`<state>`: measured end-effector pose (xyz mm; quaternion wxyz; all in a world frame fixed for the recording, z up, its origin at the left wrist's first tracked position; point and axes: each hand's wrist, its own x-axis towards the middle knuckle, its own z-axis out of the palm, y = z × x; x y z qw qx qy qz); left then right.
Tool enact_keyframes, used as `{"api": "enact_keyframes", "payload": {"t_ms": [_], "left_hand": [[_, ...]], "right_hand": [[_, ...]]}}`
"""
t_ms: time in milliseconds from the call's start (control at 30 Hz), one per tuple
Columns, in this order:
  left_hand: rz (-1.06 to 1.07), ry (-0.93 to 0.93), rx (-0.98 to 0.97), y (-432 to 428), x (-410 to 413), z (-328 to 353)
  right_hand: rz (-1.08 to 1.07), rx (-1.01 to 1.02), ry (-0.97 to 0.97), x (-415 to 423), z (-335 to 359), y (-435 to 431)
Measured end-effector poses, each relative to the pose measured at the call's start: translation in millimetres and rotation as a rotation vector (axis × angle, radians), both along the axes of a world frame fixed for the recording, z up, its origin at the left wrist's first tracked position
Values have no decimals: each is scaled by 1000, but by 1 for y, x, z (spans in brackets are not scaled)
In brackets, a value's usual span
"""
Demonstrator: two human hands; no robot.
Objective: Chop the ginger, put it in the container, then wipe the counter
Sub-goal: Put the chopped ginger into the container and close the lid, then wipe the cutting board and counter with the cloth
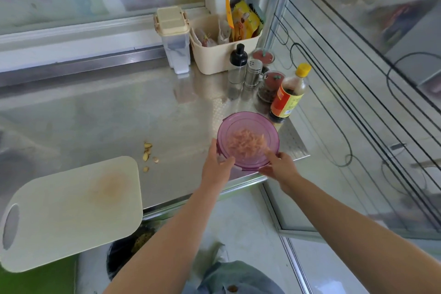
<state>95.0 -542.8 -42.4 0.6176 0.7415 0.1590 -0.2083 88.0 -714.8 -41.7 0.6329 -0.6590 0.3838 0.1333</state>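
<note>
A round container with a purple see-through lid (248,124) stands near the steel counter's front right corner. Chopped ginger (247,144) shows through the lid. My left hand (216,164) holds the container's left front rim, thumb on the lid edge. My right hand (280,166) grips its right front rim. Several ginger scraps (148,154) lie on the counter (107,112) left of the container. A cream cutting board (69,210) lies at the front left, hanging over the counter's edge.
A soy sauce bottle (290,93), spice jars (270,86), a metal shaker (253,75) and an oil dispenser (237,64) stand behind the container. A cream basket of packets (224,55) and a lidded box (174,38) sit at the back. Glass panels rise on the right.
</note>
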Motion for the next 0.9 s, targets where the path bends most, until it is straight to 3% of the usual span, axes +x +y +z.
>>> {"api": "enact_keyframes", "payload": {"t_ms": [100,167,233,300,400,533,600,700,900], "left_hand": [[-67,0,39,13,-5,2],[-94,-31,132,32,-10,1],[-107,-87,295,59,-18,-5],[-63,-145,445,90,-29,-8],[40,-190,619,142,-52,-11],[105,-165,830,219,-87,-14],[101,-109,921,257,-106,-15],[24,-61,1004,306,-133,-22],[-127,-151,992,377,-151,-39]], "right_hand": [[91,-401,-6,5,7,6],[148,-738,-165,11,19,20],[213,-878,-386,16,37,45],[341,-817,-576,17,48,79],[700,-736,-796,3,43,140],[1274,-558,-638,-26,15,223],[1445,-574,-586,-41,-1,252],[1520,-636,-549,-55,-21,279],[1283,-670,-616,-47,-41,326]]}}
